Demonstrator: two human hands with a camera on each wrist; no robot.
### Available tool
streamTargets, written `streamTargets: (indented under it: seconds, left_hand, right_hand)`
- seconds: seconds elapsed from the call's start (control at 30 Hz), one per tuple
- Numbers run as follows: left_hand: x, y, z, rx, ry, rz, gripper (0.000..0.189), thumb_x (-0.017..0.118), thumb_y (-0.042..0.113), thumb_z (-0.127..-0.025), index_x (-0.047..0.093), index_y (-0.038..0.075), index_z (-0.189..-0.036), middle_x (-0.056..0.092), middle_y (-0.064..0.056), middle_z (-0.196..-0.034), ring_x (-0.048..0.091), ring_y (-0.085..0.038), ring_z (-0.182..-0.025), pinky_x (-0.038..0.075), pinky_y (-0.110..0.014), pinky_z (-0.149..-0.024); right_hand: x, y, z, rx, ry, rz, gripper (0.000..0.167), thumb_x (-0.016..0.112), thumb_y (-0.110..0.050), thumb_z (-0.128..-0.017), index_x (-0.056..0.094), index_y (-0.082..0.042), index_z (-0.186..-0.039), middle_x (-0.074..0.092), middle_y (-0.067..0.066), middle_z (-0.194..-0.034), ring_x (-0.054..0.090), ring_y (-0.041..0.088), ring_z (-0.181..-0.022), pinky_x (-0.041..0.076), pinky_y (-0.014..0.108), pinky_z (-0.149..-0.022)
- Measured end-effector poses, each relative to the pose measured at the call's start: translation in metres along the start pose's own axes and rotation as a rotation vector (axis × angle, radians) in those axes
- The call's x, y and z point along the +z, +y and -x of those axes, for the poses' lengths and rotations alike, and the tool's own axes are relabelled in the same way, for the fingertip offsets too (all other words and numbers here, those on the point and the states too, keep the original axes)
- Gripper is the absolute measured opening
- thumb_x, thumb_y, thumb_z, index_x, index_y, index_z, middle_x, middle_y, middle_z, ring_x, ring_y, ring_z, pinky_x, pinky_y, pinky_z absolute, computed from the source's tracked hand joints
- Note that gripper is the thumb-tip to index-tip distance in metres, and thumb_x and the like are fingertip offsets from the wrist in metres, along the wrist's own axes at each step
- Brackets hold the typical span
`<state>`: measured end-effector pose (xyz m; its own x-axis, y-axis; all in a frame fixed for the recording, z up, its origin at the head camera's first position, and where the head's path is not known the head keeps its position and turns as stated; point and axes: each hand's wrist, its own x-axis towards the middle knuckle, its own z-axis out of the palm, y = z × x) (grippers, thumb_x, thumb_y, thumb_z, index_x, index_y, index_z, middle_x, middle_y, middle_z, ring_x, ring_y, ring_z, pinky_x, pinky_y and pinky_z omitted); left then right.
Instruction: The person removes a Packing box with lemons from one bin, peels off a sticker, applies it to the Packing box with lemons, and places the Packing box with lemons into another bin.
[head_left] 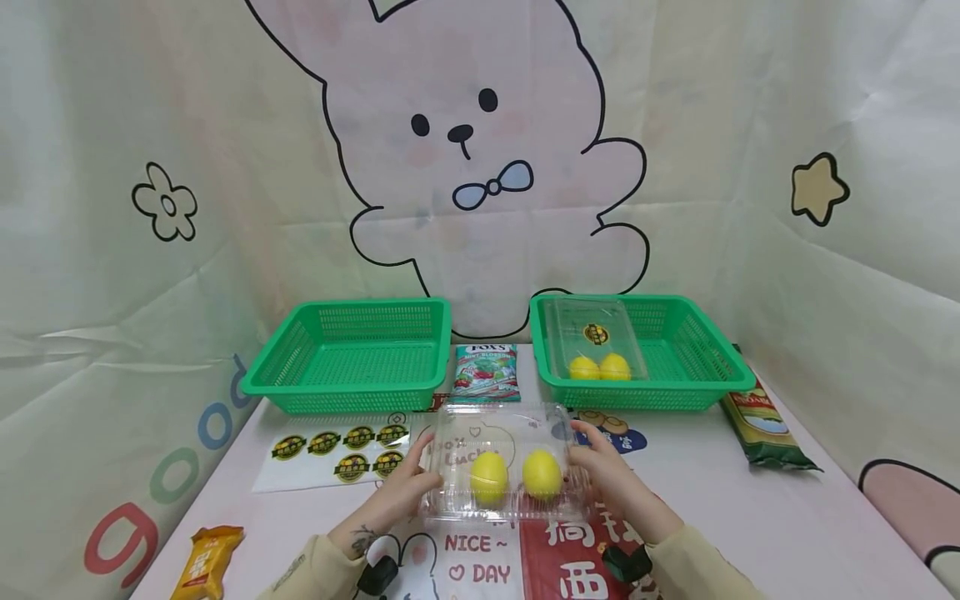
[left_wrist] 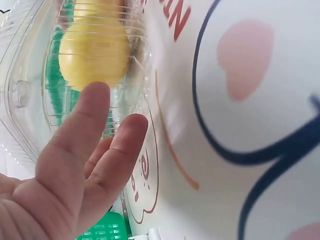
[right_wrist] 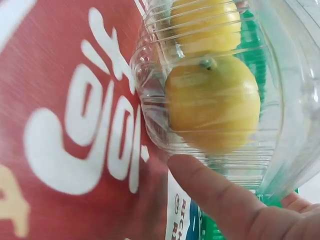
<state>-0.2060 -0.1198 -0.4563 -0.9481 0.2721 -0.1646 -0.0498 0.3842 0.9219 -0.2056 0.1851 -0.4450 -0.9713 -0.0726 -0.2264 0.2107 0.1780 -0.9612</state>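
Observation:
A clear plastic clamshell box (head_left: 517, 417) with two lemons (head_left: 489, 478) inside is close over the printed table mat, lid closed. My left hand (head_left: 405, 483) holds its left end; in the left wrist view the thumb (left_wrist: 75, 145) lies along the end wall with another finger beside it. At the opposite end my right hand (head_left: 603, 467) grips the box, its thumb (right_wrist: 215, 187) along the lower side in the right wrist view and other fingers partly hidden behind the box. Through the ribbed wall a lemon (right_wrist: 215, 102) shows its stem end.
Two green baskets (head_left: 337, 400) stand at the back; the right one holds a similar box (head_left: 596, 333) with two lemons and a round label. A sheet of round stickers (head_left: 324, 442) lies left. Candy bag (head_left: 486, 372), green packet (head_left: 768, 425) and orange packet (head_left: 207, 562) lie around.

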Motion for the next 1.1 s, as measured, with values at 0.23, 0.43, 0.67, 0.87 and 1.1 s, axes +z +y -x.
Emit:
streamTargets:
  seconds: [0.23, 0.43, 0.67, 0.87, 1.1]
  left_hand:
    - [0.000, 0.002, -0.011, -0.009, 0.035, 0.008, 0.080, 0.056, 0.016, -0.079, 0.015, 0.012, -0.148, 0.055, -0.022, -0.101, 0.056, -0.023, -0.080, 0.053, -0.034, -0.060]
    - [0.000, 0.004, -0.015, -0.024, 0.035, 0.026, 0.078, 0.055, 0.019, -0.081, 0.015, 0.012, -0.148, 0.052, -0.028, -0.112, 0.056, -0.026, -0.086, 0.056, -0.038, -0.063]
    - [0.001, 0.004, -0.018, -0.033, 0.027, 0.038, 0.078, 0.054, 0.018, -0.081, 0.014, 0.012, -0.148, 0.048, -0.031, -0.119, 0.055, -0.028, -0.092, 0.056, -0.038, -0.063]
    - [-0.003, 0.006, -0.016, -0.036, 0.039, 0.007, 0.075, 0.053, 0.024, -0.085, 0.014, 0.012, -0.148, 0.053, -0.026, -0.110, 0.050, -0.018, -0.067, 0.052, -0.031, -0.054]
    - [-0.057, 0.007, -0.009, -0.041, 0.279, -0.211, 0.059, 0.052, 0.029, -0.090, 0.034, 0.001, -0.138, 0.058, -0.016, -0.090, 0.048, -0.015, -0.058, 0.046, -0.030, -0.051]
  right_hand:
    - [-0.003, -0.002, -0.015, 0.004, 0.007, -0.003, 0.062, 0.050, -0.012, -0.086, 0.024, -0.013, -0.143, 0.026, 0.022, -0.138, 0.042, 0.035, -0.106, 0.046, 0.032, -0.071]
    - [-0.006, -0.003, -0.021, -0.013, 0.003, 0.011, 0.064, 0.050, -0.010, -0.085, 0.024, -0.010, -0.143, 0.024, 0.023, -0.140, 0.037, 0.034, -0.105, 0.038, 0.033, -0.071]
    - [-0.008, -0.002, -0.024, -0.001, 0.008, -0.006, 0.062, 0.050, -0.010, -0.086, 0.026, -0.011, -0.143, 0.021, 0.023, -0.143, 0.033, 0.037, -0.113, 0.040, 0.033, -0.074]
    - [-0.009, -0.003, -0.022, 0.011, -0.003, -0.006, 0.062, 0.049, -0.014, -0.088, 0.023, -0.011, -0.144, 0.019, 0.025, -0.145, 0.033, 0.046, -0.119, 0.045, 0.043, -0.082]
    - [-0.017, -0.008, -0.008, 0.022, 0.107, 0.000, 0.057, 0.047, -0.026, -0.093, 0.025, -0.001, -0.140, 0.031, 0.027, -0.138, 0.039, 0.049, -0.120, 0.046, 0.052, -0.093]
